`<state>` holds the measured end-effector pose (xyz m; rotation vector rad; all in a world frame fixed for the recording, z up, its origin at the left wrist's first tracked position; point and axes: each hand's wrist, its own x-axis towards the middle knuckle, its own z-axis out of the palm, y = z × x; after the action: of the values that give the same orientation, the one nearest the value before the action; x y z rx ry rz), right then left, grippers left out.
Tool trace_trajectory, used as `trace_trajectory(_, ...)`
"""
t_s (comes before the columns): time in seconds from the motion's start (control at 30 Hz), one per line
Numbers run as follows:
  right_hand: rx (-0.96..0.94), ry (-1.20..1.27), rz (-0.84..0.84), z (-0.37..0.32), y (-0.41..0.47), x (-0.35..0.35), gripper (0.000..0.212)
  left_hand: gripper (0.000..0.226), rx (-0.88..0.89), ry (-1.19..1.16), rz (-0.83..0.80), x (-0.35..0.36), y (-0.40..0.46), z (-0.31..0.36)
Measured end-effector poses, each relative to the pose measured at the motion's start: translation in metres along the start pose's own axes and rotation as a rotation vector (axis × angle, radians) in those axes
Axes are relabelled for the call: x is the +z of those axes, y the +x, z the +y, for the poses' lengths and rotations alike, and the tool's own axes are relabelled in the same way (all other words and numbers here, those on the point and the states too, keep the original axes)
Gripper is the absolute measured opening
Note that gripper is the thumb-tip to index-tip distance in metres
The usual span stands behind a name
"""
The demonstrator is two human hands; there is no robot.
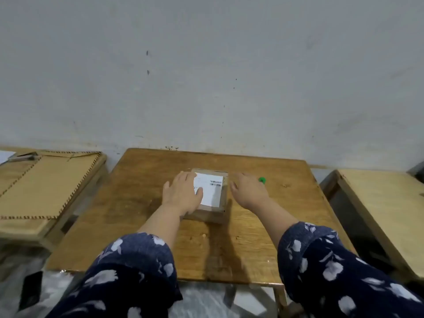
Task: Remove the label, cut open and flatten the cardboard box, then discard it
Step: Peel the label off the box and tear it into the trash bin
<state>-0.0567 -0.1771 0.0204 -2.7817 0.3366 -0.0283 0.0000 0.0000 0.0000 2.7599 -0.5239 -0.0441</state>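
Lighting dim, flat, slightly grey-blue cast; no glare. Dark soft shadow falls on the bench (263,216) toward the camera, from the cardboard box (207,213) to the near edge. Whole frame soft; barcode print on label (210,189) unreadable. Wide-angle distortion: bench edges bow, sleeves (332,271) stretched and blurred at bottom corners.

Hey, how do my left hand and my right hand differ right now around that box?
The left hand lies flat on the cardboard box, its thumb on the white label; the right hand is beside the box's right side, off the label. The left hand covers the label's left edge; the right hand partly hides a green object. Both are open, palms down, empty.
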Motion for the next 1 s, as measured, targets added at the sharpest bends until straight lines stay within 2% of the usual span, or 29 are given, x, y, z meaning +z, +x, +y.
trace_trajectory(0.17, 0.077, 0.107, -0.068, 0.012, 0.026, 0.029, 0.038, 0.066, -0.041, -0.032, -0.125, 0.025, 0.014, -0.008)
trace_trajectory(0.4, 0.124, 0.153, 0.0, 0.006, 0.068, 0.058, 0.032, 0.084, -0.001, -0.07, -0.178, 0.047, 0.05, -0.024)
trace_trajectory(0.57, 0.156, 0.118, 0.036, 0.002, 0.084, 0.069, 0.029, 0.099, 0.014, -0.033, -0.272, 0.059, 0.057, -0.029)
trace_trajectory(0.8, 0.245, 0.128, 0.143, -0.007, 0.096, 0.071, 0.02, 0.106, 0.009, -0.057, -0.217, 0.072, 0.055, -0.031)
trace_trajectory(1.0, 0.365, 0.173, 0.15, -0.014, 0.105, 0.07, 0.022, 0.108, 0.003, -0.037, -0.18, 0.076, 0.056, -0.031)
